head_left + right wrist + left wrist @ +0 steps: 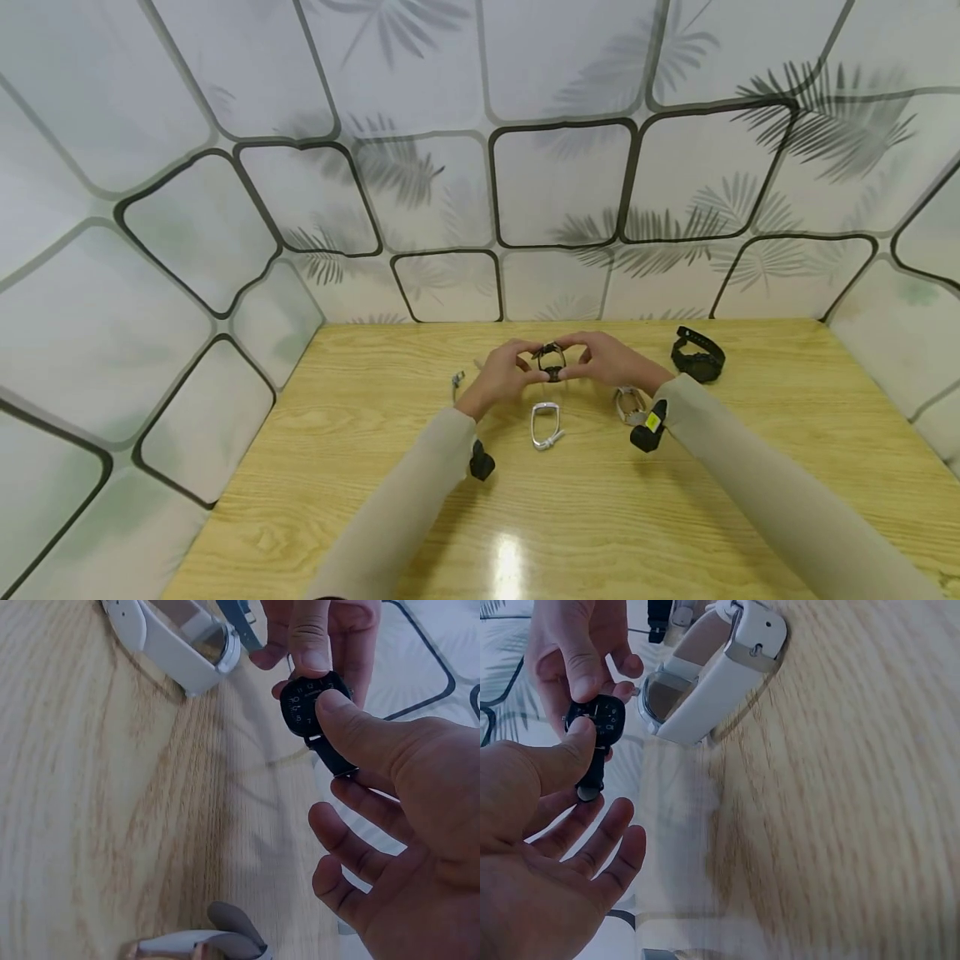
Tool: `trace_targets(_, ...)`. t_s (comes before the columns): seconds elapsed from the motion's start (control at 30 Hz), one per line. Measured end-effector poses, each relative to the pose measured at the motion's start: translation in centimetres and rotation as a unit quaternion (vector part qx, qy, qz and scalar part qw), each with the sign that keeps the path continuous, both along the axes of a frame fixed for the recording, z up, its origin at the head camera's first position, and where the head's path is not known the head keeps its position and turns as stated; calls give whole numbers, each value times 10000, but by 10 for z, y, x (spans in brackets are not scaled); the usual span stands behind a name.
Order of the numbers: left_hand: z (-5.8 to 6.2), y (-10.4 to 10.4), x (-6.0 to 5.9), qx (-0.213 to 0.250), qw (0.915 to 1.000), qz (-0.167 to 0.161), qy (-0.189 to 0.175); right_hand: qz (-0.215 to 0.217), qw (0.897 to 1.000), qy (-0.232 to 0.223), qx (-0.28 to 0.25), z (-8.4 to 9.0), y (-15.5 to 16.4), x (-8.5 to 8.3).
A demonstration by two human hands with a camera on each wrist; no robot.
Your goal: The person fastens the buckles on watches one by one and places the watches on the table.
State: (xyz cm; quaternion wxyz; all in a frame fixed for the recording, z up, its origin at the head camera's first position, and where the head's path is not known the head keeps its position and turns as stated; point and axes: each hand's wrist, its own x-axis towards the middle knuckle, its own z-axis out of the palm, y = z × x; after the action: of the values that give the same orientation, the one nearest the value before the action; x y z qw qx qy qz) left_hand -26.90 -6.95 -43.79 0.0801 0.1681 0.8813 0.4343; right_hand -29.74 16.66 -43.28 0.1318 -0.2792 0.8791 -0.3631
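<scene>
Both hands hold a small black wristwatch between them, raised off the table with its strap forming a loop. My left hand pinches one side, its thumb at the edge of the dial in the left wrist view. From the other side my right hand pinches it too, thumb pressed on the case in the right wrist view. The numbered dial faces back toward me. Nearer me on the table, a white-strapped watch stands on its side with the strap buckled in a loop.
A watch with a pale strap and rose-gold case lies under the right wrist. Farther right sits a bulky black watch. A slim grey-strapped watch lies left of the left hand. Patterned curtain panels enclose the wooden table.
</scene>
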Motion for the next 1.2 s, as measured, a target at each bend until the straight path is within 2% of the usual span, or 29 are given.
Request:
trace_targets(0.2, -7, 3, -8, -302, 9995, -12, 0, 167, 9997, -140, 144, -5, -3, -11)
trace_targets(0.53, -15, 6, -15, -517, 9986, 55, 68, 172, 9992, -177, 310, -11, -9, -16)
trace_targets(0.83, -18, 7, -16, -730, 9972, 68, 158, 155, 9984, -207, 505, -14, -12, -17)
trace_targets(1.2, -17, 9, -15, -798, 9968, 25, 56, 289, 9981, -200, 498, -14, -11, -17)
